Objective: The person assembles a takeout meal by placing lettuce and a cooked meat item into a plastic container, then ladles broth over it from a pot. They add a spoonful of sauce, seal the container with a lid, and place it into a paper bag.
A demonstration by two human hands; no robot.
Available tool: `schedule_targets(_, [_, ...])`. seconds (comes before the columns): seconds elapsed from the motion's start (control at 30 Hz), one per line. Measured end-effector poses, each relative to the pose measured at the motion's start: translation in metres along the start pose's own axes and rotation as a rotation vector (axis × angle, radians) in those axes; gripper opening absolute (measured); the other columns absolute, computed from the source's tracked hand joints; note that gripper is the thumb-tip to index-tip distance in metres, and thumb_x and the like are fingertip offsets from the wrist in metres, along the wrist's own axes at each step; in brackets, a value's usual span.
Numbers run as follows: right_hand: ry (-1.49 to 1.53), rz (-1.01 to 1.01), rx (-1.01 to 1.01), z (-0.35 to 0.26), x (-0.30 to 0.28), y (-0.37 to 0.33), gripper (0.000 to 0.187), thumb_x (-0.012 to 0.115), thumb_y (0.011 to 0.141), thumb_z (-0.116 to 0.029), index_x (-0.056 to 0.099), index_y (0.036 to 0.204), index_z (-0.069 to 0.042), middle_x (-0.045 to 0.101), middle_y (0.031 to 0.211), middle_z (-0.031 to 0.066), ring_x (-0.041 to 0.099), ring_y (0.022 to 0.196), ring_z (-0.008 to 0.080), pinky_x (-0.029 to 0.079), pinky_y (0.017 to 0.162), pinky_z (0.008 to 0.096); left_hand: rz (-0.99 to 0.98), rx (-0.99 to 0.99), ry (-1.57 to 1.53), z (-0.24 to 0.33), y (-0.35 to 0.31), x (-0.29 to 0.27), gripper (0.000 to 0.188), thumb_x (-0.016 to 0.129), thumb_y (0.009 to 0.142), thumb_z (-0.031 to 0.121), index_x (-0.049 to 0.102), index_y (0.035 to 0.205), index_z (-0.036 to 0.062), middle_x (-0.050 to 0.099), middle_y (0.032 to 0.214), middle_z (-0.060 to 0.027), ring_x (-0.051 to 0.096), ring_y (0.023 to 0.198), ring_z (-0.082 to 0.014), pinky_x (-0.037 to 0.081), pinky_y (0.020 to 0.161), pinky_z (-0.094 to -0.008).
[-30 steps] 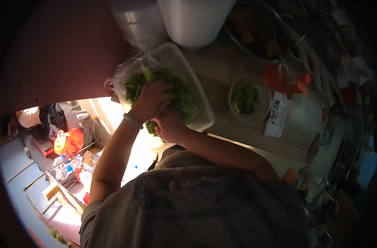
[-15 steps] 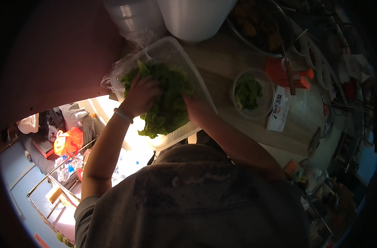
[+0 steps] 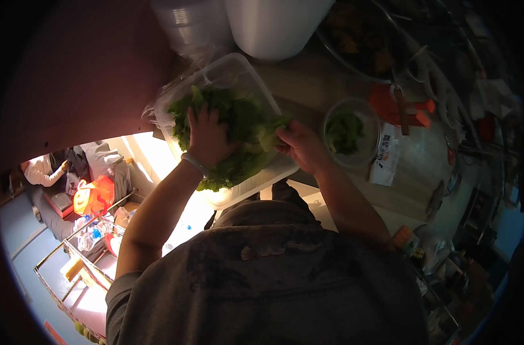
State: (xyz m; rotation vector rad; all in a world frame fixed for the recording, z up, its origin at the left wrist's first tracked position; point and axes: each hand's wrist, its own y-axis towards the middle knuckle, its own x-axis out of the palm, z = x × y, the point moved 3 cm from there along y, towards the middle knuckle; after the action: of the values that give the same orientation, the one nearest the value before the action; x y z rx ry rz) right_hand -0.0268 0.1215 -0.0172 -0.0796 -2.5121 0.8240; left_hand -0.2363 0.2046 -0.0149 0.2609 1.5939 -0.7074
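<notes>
A pale wood-look tabletop (image 3: 411, 192) carries a rectangular translucent plastic tray (image 3: 246, 70), in which a big heap of frilly green lettuce (image 3: 247, 118) lies, seemingly the bulk left to handle. To its right, a round clear plastic bowl (image 3: 370, 138) holds a small portion, apparently the part done. The left hand (image 3: 209, 137) rests spread on the heap, unclenched; the right hand (image 3: 305, 148) pinches a pale green lettuce leaf (image 3: 270, 135) over the tray's right side

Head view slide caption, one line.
Left hand rests on leafy greens in a translucent tub; right hand pinches a leaf.
</notes>
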Motion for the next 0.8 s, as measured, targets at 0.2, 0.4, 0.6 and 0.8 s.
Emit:
schedule_targets(0.2, [-0.586,0.350,-0.440,-0.064,-0.076,-0.057,0.018,0.063,0.091,-0.022,0.062,0.099,-0.005,0.063,0.091,0.0048,0.062,0.078,0.0141,0.050,0.064,0.0306,-0.036,-0.082,0.041,0.013,0.009,0.013,0.052,0.069,0.071,0.049,0.066,0.107,0.0110,0.047,0.130,-0.0139,0.029,0.134,-0.0391,0.015,0.108,-0.0665])
schedule_targets(0.4, [-1.700,0.347,-0.119,-0.063,-0.133,-0.073,0.031,0.071,0.079,-0.021,0.061,0.102,-0.003,0.064,0.087,0.0170,0.065,0.085,0.0333,0.052,0.072,0.0448,-0.027,0.017,-0.147,-0.019,0.004,0.012,0.045,0.071,0.072,0.039,0.066,0.105,0.0091,0.048,0.129,-0.0132,0.037,0.130,-0.0361,0.021,0.110,-0.0599])
schedule_targets(0.6, [-1.588,0.669,-0.372,-0.057,-0.141,-0.064,0.037,0.072,0.077,-0.019,0.059,0.109,-0.006,0.065,0.087,0.0154,0.065,0.084,0.0337,0.052,0.073,0.0440,0.259,-0.007,-0.167,-0.017,-0.007,-0.006,0.039,0.071,0.073,0.032,0.064,0.105,0.0105,0.050,0.128,-0.0139,0.042,0.126,-0.0329,0.027,0.109,-0.0521])
schedule_targets(0.8, [-1.301,0.458,-0.469,-0.054,-0.089,-0.077,0.025,0.071,0.079,-0.013,0.062,0.101,-0.006,0.065,0.081,0.0109,0.065,0.070,0.0251,0.051,0.062,0.0347,0.076,0.500,0.018,0.042,-0.001,0.011,0.020,0.056,0.081,0.016,0.067,0.097,0.0163,0.061,0.104,-0.0087,0.056,0.104,-0.0238,0.035,0.101,-0.0426])
